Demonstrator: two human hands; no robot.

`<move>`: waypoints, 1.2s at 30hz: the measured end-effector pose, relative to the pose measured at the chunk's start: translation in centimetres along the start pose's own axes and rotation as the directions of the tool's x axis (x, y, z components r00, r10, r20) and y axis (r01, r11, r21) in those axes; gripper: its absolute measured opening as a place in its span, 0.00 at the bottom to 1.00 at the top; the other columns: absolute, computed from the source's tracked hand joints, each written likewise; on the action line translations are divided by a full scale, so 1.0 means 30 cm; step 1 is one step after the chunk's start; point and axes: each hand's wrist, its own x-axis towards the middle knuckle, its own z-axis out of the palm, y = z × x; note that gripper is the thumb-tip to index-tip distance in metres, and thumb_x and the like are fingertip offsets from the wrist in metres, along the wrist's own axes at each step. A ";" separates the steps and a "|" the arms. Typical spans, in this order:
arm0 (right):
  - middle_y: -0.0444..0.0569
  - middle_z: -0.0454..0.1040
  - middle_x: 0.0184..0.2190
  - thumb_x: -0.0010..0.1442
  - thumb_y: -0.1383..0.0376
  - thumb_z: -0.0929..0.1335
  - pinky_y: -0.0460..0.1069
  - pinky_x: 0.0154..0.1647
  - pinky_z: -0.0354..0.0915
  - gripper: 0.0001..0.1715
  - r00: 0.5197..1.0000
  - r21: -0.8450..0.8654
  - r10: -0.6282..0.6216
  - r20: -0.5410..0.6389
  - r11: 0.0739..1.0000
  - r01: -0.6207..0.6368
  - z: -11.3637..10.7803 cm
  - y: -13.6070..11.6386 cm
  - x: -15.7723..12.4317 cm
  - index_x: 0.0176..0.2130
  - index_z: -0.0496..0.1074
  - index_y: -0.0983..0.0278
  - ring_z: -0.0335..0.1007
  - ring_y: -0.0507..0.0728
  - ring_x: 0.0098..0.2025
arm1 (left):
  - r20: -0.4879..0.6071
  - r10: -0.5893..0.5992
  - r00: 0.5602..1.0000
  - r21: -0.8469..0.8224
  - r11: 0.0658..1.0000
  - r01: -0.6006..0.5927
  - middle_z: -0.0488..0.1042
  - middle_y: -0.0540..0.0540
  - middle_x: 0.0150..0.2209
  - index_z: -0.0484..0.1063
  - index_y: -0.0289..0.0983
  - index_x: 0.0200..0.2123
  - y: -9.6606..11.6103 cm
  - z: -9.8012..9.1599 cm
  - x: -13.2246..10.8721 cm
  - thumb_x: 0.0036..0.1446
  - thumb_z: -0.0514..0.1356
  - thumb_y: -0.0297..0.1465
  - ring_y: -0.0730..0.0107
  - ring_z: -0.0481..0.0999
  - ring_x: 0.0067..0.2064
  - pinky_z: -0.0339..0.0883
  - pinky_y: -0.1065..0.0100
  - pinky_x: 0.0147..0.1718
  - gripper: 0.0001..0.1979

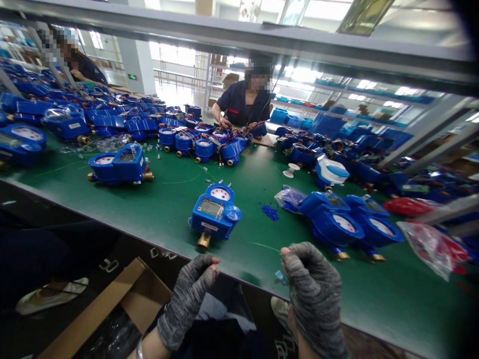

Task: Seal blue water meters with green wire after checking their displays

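Both hands wear grey fingerless gloves. My left hand point(187, 294) is closed in a pinch in front of the table edge; whatever its fingertips may hold is too small to make out. Between the thumb and finger of my right hand point(316, 296) is a thin green wire point(267, 246), its loose end pointing left over the table. A small pale-blue clear piece point(280, 277) shows just beside that hand; whether it is attached to the wire I cannot tell. Beyond my hands a blue water meter point(214, 212) with a brass fitting sits on the green table.
Two more water meters point(344, 222) stand at right, near a heap of small blue parts point(270, 212) and a wire spool point(291, 170). Another meter point(119, 164) sits at left. Across the table a co-worker point(245, 102) handles wired meters. An open carton point(112, 304) is below the edge.
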 end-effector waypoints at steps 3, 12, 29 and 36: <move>0.41 0.75 0.28 0.53 0.58 0.76 0.44 0.30 0.67 0.12 1.000 -0.018 -0.018 -0.005 1.000 0.017 0.009 0.000 0.004 0.33 0.73 0.61 0.70 0.51 0.29 | 0.037 -0.003 0.999 0.014 1.000 0.003 0.78 0.38 0.45 0.75 0.36 0.48 -0.003 0.002 -0.004 0.55 0.64 0.44 0.56 0.78 0.45 0.71 0.58 0.45 0.22; 0.40 0.75 0.28 0.54 0.58 0.75 0.43 0.29 0.66 0.12 0.999 -0.032 -0.036 0.008 0.999 0.037 0.015 -0.009 0.006 0.32 0.73 0.61 0.69 0.51 0.28 | 0.106 0.065 0.992 0.069 0.995 -0.073 0.72 0.42 0.56 0.65 0.42 0.59 0.014 0.020 -0.022 0.60 0.60 0.41 0.60 0.71 0.55 0.67 0.63 0.52 0.25; 0.41 0.69 0.21 0.56 0.59 0.72 0.46 0.25 0.62 0.14 0.965 -0.212 -0.109 0.238 0.964 0.161 0.092 -0.030 0.044 0.24 0.69 0.62 0.64 0.52 0.24 | 0.111 0.014 0.994 -0.048 0.999 -0.009 0.77 0.42 0.46 0.50 0.38 0.68 0.043 0.083 -0.016 0.58 0.62 0.42 0.60 0.76 0.46 0.67 0.58 0.52 0.40; 0.42 0.70 0.23 0.60 0.59 0.68 0.47 0.27 0.61 0.14 0.913 -0.269 -0.041 0.405 0.949 0.162 0.171 -0.019 0.078 0.26 0.69 0.62 0.65 0.52 0.26 | 0.104 -0.125 0.987 -0.581 0.798 0.162 0.79 0.44 0.42 0.74 0.37 0.45 0.005 0.190 0.108 0.49 0.70 0.42 0.63 0.79 0.42 0.70 0.58 0.48 0.23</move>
